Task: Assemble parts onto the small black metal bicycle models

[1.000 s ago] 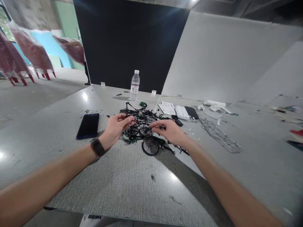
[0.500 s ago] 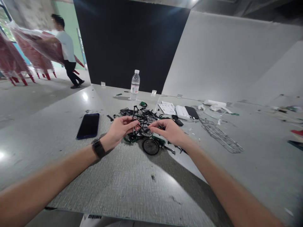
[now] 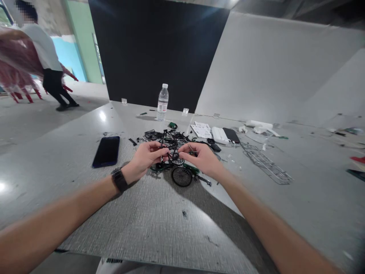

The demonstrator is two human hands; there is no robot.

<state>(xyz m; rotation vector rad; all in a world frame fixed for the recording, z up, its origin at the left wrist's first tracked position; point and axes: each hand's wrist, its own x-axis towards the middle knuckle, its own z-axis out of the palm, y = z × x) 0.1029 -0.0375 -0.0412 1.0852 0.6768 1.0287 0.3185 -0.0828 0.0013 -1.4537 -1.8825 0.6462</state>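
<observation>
My left hand [image 3: 148, 156] pinches a thin black frame piece [image 3: 162, 141] that stands nearly upright above a pile of small parts. Close to its right, the fingertips of my right hand [image 3: 201, 156] are pressed together near a small spoked wheel [image 3: 177, 158]. A thin rod shows between the right fingers, and the fingers hide most of it. Below the hands a larger black wheel [image 3: 181, 177] lies on the table beside a green part [image 3: 191, 168]. More black parts [image 3: 152, 134] are heaped behind.
A dark phone [image 3: 106, 152] lies left on the grey table [image 3: 128, 224]. Behind the pile stands a water bottle [image 3: 162, 102]. Papers [image 3: 201, 130], a white box [image 3: 219, 135] and an empty parts frame [image 3: 265, 163] are at right. A person [image 3: 48, 57] handles wrapped red furniture far left.
The black piece in my left hand has tilted and shifted slightly. My right hand has moved a little left. The person at far left has moved further left.
</observation>
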